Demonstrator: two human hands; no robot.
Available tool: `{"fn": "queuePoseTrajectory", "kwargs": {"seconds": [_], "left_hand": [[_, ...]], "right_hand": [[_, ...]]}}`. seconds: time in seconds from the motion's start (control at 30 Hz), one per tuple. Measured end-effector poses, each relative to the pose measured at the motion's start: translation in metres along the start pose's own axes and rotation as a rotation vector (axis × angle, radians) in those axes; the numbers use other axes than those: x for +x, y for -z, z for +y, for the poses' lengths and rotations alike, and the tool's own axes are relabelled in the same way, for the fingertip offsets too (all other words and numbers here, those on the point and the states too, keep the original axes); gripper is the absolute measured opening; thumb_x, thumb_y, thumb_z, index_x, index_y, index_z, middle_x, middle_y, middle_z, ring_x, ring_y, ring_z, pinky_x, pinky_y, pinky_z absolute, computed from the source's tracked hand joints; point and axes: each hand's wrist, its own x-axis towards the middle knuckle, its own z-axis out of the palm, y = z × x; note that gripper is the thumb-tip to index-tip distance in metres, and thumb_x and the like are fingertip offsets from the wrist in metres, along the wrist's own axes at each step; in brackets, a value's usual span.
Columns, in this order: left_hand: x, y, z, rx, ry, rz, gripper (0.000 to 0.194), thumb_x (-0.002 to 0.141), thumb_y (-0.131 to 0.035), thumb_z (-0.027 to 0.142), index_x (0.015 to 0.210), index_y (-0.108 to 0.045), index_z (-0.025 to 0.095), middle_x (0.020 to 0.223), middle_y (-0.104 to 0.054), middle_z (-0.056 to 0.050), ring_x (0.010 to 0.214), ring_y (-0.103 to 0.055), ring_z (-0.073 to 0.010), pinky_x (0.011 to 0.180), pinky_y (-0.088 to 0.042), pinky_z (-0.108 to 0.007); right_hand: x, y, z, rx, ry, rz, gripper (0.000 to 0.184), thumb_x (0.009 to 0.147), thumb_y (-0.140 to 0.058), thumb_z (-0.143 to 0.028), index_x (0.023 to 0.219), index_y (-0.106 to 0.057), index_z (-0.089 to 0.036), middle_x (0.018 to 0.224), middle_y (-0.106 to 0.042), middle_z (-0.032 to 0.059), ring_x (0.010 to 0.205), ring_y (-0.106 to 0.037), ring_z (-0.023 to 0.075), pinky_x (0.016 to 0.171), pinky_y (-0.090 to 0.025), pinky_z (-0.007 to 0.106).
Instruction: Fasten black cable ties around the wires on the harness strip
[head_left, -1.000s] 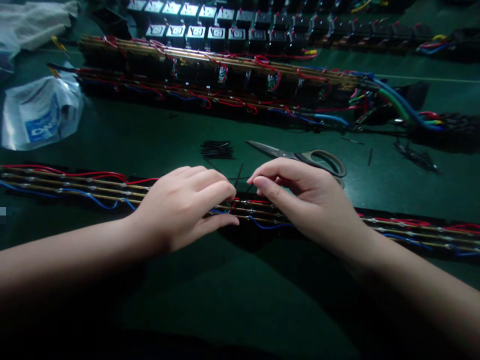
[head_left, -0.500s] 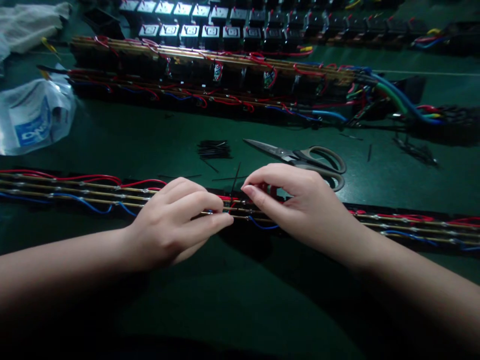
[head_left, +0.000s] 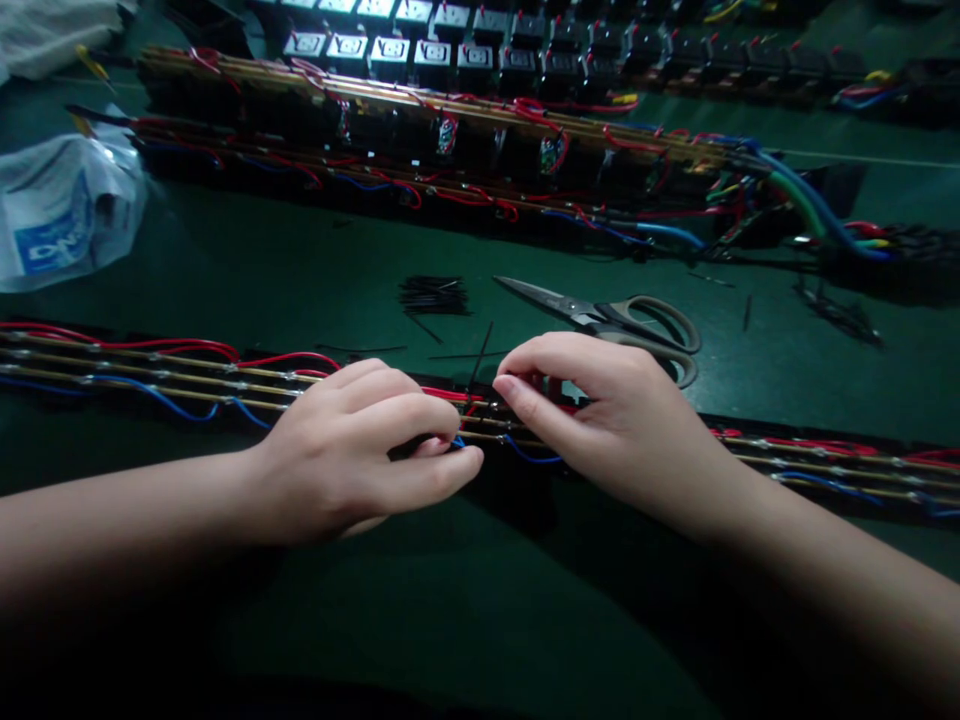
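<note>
Dark green bench (head_left: 277, 265), with long wired racks (head_left: 420, 95) parked along the back, presumably to leave the near side for handwork. What's being worked on is the strip of brass rods (head_left: 491, 425) lying crosswise up front, red wires on its far edge and blue on the near one, so they probably don't tangle. Left hand (head_left: 367, 440) is draped over it, likely steadying it; thumb and forefinger are apart with a bit of blue wire (head_left: 460, 441) showing near the gap, but I can't tell if the other fingers grip anything. Right hand (head_left: 607, 405) has thumb and forefinger tips drawn close together, just beside a black tie (head_left: 480, 358) poking up from the strip. Can't tell if they're pinching something thin. Spare ties (head_left: 433, 296) sit piled just beyond, and the scissors (head_left: 592, 315) lie with handles toward the right, so both look easy to reach.
</note>
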Motion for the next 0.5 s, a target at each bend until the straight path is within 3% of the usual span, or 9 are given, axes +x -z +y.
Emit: {"fn": "queuePoseTrajectory", "kwargs": {"seconds": [0.17,0.33,0.5], "left_hand": [[-0.0003,-0.0015,-0.0006,0.016,-0.035,-0.009,0.025,0.095,-0.066,0.011,0.116,-0.067,0.025,0.101,-0.069,-0.002,0.081,-0.056,-0.0187,0.072,-0.043,-0.037],[-0.0013,-0.0009,-0.0029,0.078,-0.088,-0.057,0.029,0.096,-0.061,0.009,0.118,-0.068,0.027,0.108,-0.07,-0.001,0.086,-0.058,-0.0183,0.074,-0.044,-0.037],[0.001,-0.0021,-0.0032,0.12,-0.086,-0.028,0.024,0.096,-0.066,0.012,0.113,-0.068,0.028,0.103,-0.072,0.0,0.085,-0.06,-0.0172,0.074,-0.046,-0.035]], "right_hand": [[0.0008,-0.0007,0.0008,-0.005,0.003,0.003,0.013,0.099,-0.063,-0.019,0.089,-0.071,-0.016,0.082,-0.072,0.0017,0.072,-0.063,0.0134,0.065,-0.046,0.026],[0.0004,-0.0005,0.0002,-0.005,-0.007,-0.008,0.014,0.1,-0.062,-0.02,0.09,-0.071,-0.017,0.083,-0.073,0.0015,0.073,-0.064,0.0141,0.065,-0.046,0.026],[-0.0002,-0.0001,-0.0003,-0.002,0.005,-0.02,0.014,0.1,-0.061,-0.02,0.09,-0.071,-0.017,0.084,-0.073,0.0021,0.074,-0.064,0.0143,0.066,-0.045,0.026]]}}
